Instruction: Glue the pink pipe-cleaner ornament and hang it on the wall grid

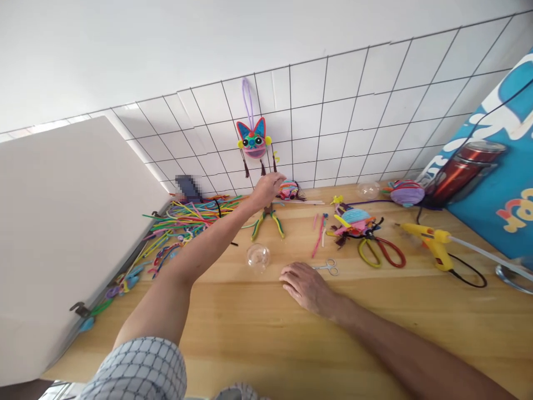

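Observation:
My left hand (266, 191) reaches to the back of the table, below a hanging animal-face ornament (254, 143) with blue ears and dark tassels. Its fingertips are hidden, next to a striped, colourful ball (288, 190); whether they touch it I cannot tell. Below that hand lie pliers (268, 222) with yellow-green handles. My right hand (307, 288) rests on the wooden tabletop, fingers loosely bent and holding nothing. Small silver scissors (331, 268) lie right beside it. A clear plastic ball (258, 257) sits between my two arms.
Many coloured pipe cleaners (191, 219) are heaped at left beside a white board (79, 239). To the right lie a light-blue wrapped ornament (356, 218), red-and-yellow-handled scissors (381, 251) and a yellow glue gun (433, 241) with its cord. A purple wrapped ball (407, 193) and red thermos (466, 172) stand behind.

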`<act>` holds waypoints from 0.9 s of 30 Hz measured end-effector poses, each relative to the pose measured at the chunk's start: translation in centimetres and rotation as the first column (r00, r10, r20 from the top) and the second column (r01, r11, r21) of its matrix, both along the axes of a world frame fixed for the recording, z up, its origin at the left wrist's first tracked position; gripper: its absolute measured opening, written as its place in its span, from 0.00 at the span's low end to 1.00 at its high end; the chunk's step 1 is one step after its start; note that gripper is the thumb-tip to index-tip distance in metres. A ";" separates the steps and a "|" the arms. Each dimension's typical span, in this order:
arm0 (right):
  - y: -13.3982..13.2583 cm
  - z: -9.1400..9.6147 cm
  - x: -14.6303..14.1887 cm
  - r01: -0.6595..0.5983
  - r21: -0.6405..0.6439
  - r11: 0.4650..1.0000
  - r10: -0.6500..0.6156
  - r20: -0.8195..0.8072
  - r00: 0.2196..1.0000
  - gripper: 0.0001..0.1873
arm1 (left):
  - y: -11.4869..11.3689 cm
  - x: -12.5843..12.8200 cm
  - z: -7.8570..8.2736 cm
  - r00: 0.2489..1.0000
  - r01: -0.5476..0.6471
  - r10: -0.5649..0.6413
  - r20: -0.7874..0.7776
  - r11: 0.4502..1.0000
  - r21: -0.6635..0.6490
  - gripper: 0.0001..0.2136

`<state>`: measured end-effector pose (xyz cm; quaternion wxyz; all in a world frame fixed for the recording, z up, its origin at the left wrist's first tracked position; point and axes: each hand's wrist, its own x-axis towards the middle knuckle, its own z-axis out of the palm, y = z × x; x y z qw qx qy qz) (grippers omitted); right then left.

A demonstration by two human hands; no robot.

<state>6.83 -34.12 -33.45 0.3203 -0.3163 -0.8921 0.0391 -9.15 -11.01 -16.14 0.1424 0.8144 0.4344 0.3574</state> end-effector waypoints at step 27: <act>-3.8 9.2 7.5 0.337 -0.487 0.806 -0.390 -0.009 0.921 0.11 | 0.5 0.1 -6.4 0.643 0.188 0.051 0.764 0.957 -0.222 0.11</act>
